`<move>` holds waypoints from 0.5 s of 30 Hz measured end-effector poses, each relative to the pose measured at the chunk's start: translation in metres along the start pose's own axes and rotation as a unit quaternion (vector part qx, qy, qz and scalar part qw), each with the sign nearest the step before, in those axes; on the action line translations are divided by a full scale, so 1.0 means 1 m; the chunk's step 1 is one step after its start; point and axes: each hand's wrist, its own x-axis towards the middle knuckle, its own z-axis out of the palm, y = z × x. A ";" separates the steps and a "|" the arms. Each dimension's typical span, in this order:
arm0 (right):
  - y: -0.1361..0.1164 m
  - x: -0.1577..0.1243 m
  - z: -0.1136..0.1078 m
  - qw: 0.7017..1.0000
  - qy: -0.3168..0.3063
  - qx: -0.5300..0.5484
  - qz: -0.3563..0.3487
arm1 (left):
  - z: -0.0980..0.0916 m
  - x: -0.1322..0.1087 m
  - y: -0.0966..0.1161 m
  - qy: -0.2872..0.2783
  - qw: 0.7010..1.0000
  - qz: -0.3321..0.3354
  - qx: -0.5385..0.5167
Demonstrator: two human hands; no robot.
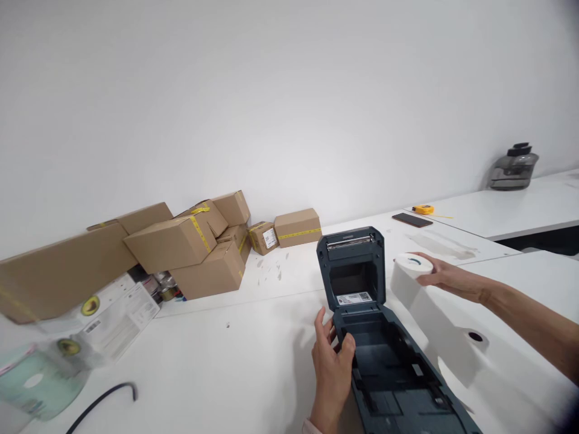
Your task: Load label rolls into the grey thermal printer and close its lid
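Hands sit on either side of the printer (pixel 384 361), which lies on the table (pixel 226 374) just in front of you. Your left hand (pixel 332 367) pinches the printer's left wall near the hinge, thumb inside and fingers outside, likely to keep the body from sliding. The lid (pixel 351 265) stands upright at the far end, so the bay lies bare and faces up. The printer's long axis runs away from you, leaning slightly left, hinge end farthest. Your right hand (pixel 446 278) closes over the top edge of a roll (pixel 407 277) just right of the lid, its core pointing up and towards you. A second roll (pixel 465 349) lies beside the printer. Boxes (pixel 194 247) are stacked well apart, against the wall.
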 end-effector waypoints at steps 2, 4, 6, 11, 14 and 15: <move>0.010 0.002 0.005 1.000 0.002 -0.017 0.002 | 0.000 0.001 -0.001 0.001 1.000 -0.001 0.005; 0.019 0.000 0.010 0.999 0.002 -0.032 0.005 | 0.000 0.002 -0.001 0.003 1.000 -0.002 0.009; 0.025 -0.002 0.014 0.999 0.000 -0.043 0.005 | 0.000 0.002 -0.001 0.003 1.000 -0.002 0.009; 0.037 -0.015 0.007 0.999 0.013 -0.050 -0.006 | 0.001 0.002 0.001 0.000 1.000 -0.004 0.004; 0.051 -0.039 -0.016 0.999 0.043 -0.028 -0.010 | 0.001 0.002 0.001 -0.001 1.000 -0.005 -0.003; 0.057 -0.051 -0.026 0.999 0.044 -0.015 -0.003 | 0.001 0.002 0.000 -0.003 1.000 -0.005 -0.005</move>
